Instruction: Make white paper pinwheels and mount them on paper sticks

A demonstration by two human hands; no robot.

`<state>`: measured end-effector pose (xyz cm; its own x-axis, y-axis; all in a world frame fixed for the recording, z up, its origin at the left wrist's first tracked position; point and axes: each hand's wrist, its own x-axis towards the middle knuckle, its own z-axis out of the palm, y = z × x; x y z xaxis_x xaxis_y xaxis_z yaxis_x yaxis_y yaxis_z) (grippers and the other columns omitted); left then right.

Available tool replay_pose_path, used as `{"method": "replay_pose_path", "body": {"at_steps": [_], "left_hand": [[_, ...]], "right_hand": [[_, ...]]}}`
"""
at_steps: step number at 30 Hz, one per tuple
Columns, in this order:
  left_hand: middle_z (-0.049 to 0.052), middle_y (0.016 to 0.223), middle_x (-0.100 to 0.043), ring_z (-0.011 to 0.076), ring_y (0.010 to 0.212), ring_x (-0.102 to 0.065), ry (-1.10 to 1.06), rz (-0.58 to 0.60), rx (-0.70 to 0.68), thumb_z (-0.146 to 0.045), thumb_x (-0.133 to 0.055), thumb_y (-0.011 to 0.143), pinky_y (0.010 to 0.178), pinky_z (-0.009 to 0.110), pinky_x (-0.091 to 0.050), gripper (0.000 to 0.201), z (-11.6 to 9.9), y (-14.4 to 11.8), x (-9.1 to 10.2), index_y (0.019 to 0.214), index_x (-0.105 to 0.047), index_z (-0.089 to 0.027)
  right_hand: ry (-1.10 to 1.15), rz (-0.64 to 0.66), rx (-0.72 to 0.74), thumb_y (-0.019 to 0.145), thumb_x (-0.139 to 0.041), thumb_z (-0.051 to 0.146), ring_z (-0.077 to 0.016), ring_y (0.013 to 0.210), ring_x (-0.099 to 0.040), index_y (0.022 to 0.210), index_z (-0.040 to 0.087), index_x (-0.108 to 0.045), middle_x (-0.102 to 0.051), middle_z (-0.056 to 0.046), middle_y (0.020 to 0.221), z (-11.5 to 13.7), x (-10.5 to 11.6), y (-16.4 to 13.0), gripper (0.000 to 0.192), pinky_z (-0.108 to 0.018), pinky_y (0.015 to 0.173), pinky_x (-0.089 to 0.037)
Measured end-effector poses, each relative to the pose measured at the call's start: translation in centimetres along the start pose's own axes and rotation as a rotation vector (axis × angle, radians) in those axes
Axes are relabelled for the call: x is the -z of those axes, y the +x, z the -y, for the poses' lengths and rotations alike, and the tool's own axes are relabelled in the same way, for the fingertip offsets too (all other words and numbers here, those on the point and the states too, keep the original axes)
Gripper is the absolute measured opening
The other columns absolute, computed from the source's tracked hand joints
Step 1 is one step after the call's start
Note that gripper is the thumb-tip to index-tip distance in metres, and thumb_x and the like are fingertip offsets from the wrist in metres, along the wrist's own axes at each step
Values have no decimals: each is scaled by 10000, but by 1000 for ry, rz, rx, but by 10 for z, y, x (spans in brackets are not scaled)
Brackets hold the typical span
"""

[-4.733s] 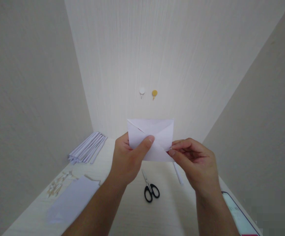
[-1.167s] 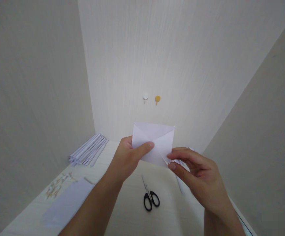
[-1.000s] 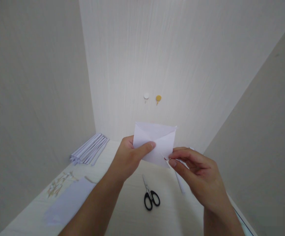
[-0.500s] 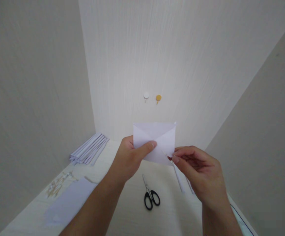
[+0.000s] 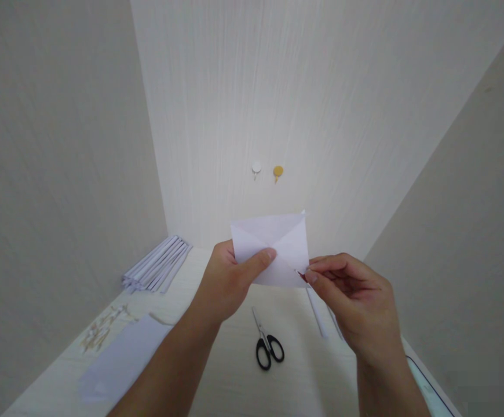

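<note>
I hold a folded white paper (image 5: 278,240) up in front of me, above the desk. It has diagonal creases and overlapping flaps. My left hand (image 5: 230,284) grips its left side, thumb pressed on the front. My right hand (image 5: 356,307) pinches the paper's lower right corner between thumb and forefinger. Black-handled scissors (image 5: 267,341) lie shut on the desk (image 5: 230,382) just below the paper.
A bundle of rolled white paper sticks (image 5: 156,269) lies at the back left against the wall. A flat white sheet (image 5: 121,362) and small paper scraps (image 5: 99,333) are at the near left. A thin paper roll (image 5: 317,313) lies right of the scissors. Two round hooks (image 5: 267,171) are on the back wall.
The right hand has shifted from under the paper's right edge to pinching its lower right corner. The paper has tilted slightly; the left hand's grip is unchanged.
</note>
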<state>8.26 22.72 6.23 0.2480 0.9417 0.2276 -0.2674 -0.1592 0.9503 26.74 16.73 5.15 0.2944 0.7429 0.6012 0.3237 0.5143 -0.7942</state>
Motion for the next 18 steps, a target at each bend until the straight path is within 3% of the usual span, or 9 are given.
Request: {"method": "replay_pose_path", "body": {"at_steps": [18], "left_hand": [[118,981,-834,256,807,-767,28,8,-30,-424,-853,763,657,304,-570,326,1,-1,-1,931,-829,-146]], "right_hand": [[62,-46,-54,767,-879,241,-135,667,-638,823,240,-726,-737,-9,782,-2,-2,0,162,-227,576,-504]]}}
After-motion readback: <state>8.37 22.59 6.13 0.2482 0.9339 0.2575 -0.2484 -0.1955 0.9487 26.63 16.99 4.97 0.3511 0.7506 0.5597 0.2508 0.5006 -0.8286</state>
